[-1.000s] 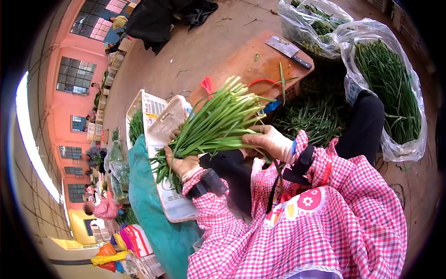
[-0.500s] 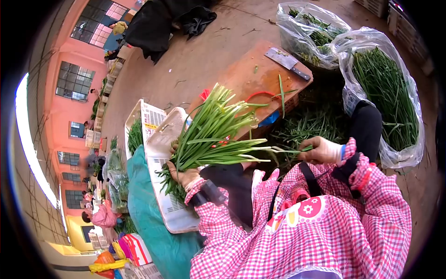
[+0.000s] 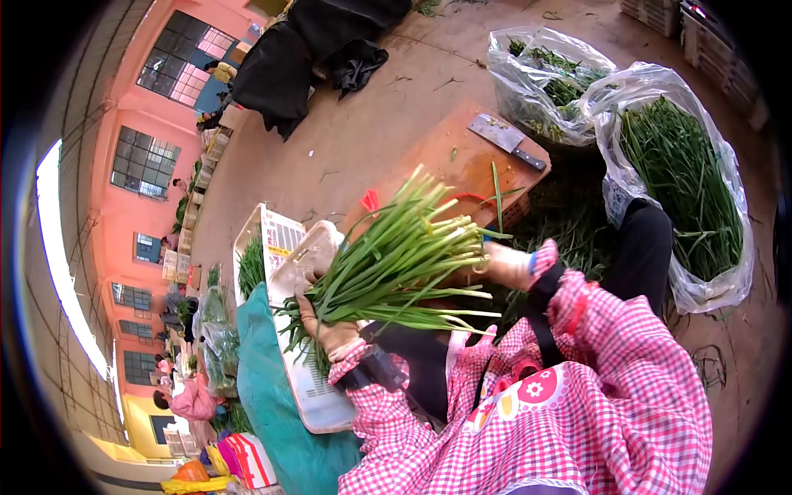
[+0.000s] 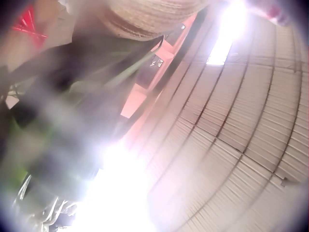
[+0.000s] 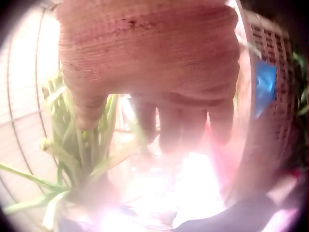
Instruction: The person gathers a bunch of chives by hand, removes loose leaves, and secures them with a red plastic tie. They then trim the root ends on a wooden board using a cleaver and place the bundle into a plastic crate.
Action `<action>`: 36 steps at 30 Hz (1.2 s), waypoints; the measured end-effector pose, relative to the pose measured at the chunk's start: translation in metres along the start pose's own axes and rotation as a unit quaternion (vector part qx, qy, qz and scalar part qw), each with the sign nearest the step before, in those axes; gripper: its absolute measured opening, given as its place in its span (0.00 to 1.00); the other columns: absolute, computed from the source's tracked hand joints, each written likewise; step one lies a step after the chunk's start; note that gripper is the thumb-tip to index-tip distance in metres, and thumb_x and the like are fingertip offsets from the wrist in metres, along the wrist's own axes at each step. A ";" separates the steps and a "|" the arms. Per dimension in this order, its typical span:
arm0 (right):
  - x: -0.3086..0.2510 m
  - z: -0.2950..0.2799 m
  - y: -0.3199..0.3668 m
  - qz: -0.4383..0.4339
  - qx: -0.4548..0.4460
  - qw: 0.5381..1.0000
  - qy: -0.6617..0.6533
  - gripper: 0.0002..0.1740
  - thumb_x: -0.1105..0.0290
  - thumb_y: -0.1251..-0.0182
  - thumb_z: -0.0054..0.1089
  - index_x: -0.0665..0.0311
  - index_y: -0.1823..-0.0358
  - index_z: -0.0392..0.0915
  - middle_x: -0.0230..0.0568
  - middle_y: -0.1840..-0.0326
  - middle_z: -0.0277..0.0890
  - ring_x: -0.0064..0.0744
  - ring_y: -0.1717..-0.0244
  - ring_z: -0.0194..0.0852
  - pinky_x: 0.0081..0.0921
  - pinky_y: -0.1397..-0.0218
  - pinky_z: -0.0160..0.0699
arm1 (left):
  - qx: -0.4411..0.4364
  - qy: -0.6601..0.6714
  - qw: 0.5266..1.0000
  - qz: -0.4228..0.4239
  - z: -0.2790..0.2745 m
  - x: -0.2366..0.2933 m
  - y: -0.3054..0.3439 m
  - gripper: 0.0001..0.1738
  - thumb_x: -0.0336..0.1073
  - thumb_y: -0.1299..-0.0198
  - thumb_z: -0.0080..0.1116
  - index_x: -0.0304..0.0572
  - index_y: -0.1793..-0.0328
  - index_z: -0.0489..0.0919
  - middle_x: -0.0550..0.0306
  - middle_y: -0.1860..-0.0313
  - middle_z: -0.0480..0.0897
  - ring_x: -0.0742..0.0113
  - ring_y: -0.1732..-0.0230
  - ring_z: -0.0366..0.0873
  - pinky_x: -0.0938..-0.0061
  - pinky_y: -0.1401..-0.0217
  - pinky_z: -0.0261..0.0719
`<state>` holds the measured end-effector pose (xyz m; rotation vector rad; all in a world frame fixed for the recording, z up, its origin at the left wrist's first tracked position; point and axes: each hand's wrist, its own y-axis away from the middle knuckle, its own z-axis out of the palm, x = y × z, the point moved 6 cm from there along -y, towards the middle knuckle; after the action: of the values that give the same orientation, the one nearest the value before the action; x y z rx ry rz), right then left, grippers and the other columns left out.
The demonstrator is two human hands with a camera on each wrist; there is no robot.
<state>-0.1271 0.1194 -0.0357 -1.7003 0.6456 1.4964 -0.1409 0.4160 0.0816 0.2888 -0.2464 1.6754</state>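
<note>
My left hand (image 3: 330, 330) grips a thick bunch of long green stalks (image 3: 396, 256) near its dark leafy end, over a white plastic crate (image 3: 326, 404). The pale cut ends fan out to the right. At those ends is my right hand (image 3: 507, 266), its fingers partly hidden behind the stalks. In the right wrist view its fingers (image 5: 181, 128) reach downward, loosely extended, with the thumb against the stalks (image 5: 79, 150). The left wrist view is blurred and glaring; a strip of knitted glove or cuff (image 4: 149, 17) shows at its top.
A cleaver (image 3: 503, 140) lies on an orange-brown board (image 3: 429, 153) ahead. Two clear plastic bags of greens (image 3: 672, 181) stand at the right. Loose leaves (image 3: 569, 239) lie beside the board. Green sheeting (image 3: 276, 388) lies left of the crate; people sit further off.
My right hand drew a thin stalk off to the right, then came back to the bunch's cut ends without it. My left hand keeps its grip throughout.
</note>
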 end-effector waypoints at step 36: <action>-0.050 -0.014 0.009 0.127 0.283 0.902 -0.299 0.15 0.73 0.37 0.63 0.69 0.49 0.80 0.36 0.57 0.83 0.25 0.58 0.79 0.23 0.53 0.79 | -0.041 -0.125 0.991 0.011 0.025 -0.023 -0.023 0.14 0.44 0.35 0.60 0.40 0.56 0.81 0.52 0.46 0.83 0.52 0.38 0.75 0.44 0.31 0.69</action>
<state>-0.1352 0.0973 0.0116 -0.6804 0.8690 1.6800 -0.1146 0.3888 0.0973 0.4358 -0.5065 1.6446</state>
